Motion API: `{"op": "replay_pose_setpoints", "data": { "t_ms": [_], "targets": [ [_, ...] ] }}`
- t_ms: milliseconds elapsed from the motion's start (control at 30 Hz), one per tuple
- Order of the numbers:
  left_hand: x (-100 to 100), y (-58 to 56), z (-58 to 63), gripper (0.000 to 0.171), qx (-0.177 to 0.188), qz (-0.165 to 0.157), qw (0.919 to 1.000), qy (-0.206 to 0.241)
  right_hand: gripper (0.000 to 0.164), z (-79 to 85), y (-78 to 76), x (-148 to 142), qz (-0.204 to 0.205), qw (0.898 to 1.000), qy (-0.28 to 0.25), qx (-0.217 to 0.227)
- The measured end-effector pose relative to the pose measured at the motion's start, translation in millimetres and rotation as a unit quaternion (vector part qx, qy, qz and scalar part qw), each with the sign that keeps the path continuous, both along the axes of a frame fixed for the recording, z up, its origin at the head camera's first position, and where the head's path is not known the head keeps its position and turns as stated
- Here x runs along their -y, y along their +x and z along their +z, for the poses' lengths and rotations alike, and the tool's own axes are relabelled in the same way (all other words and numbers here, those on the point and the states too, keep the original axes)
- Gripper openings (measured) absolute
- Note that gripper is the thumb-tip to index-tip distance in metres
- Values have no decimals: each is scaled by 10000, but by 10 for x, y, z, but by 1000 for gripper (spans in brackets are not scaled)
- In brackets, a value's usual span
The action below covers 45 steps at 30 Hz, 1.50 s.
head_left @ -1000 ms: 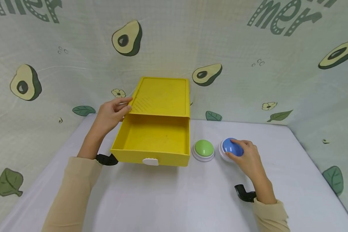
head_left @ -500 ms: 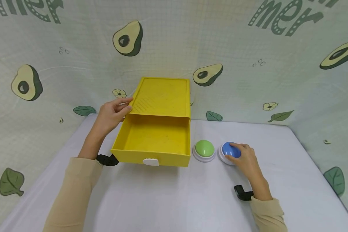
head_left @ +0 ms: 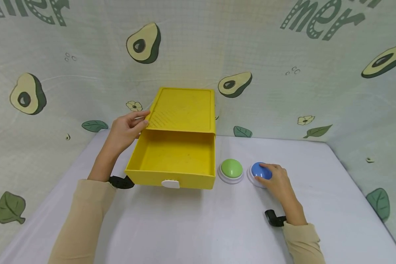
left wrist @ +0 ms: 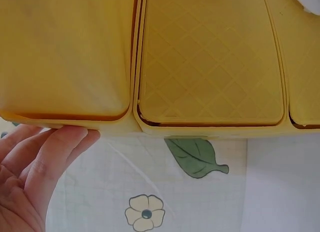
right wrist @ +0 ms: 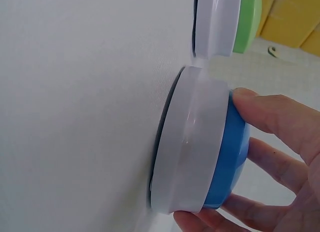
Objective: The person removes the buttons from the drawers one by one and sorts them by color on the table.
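A yellow drawer unit point(head_left: 183, 110) stands in the middle of the head view, its open drawer point(head_left: 176, 156) sticking out toward me with nothing inside. My left hand point(head_left: 127, 130) rests its fingertips along the unit's upper left edge; in the left wrist view the extended fingers point(left wrist: 60, 147) touch that edge. To the right, my right hand point(head_left: 278, 181) holds a push button with a blue dome point(head_left: 261, 170) and a white base. Thumb and fingers spread around it in the right wrist view, and the base point(right wrist: 190, 142) is at the tabletop.
A green push button point(head_left: 232, 168) on a white base sits between the drawer unit and the blue one. The drawer's white handle point(head_left: 170, 184) faces the front. Behind the white table point(head_left: 191, 227) hangs a cloth point(head_left: 188, 44) printed with avocados and leaves.
The right hand has brought the blue push button slightly left and toward me, and its base now sits flatter. The left hand and the drawer unit stay in place.
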<state>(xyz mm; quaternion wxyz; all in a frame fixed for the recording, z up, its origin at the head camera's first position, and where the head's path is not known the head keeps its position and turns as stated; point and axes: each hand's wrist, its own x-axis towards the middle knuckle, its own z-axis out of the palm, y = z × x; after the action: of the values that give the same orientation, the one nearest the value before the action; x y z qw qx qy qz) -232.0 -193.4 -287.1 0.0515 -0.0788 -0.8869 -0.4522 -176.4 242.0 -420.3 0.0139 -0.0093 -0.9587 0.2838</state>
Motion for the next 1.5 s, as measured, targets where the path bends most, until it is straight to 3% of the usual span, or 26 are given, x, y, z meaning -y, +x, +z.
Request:
{"op": "replay_pose_setpoints", "data": {
  "t_ms": [467, 1167, 1333, 1500],
  "targets": [
    [1, -1, -10, 46, 0, 37, 10000, -11, 56, -29, -2, -7, -8, 9995, 321, 19],
    [-2, -8, -11, 46, -69, 26, 9999, -67, 59, 43, 31, 54, -85, 9987, 392, 326],
    [-8, -21, -13, 46, -88, 13, 9999, -92, 53, 125, 84, 84, -28, 9989, 474, 57],
    [-1, -19, -9, 46, -76, 14, 9999, -94, 44, 360, 190, 198, 168, 9980, 310, -522]
  ]
}}
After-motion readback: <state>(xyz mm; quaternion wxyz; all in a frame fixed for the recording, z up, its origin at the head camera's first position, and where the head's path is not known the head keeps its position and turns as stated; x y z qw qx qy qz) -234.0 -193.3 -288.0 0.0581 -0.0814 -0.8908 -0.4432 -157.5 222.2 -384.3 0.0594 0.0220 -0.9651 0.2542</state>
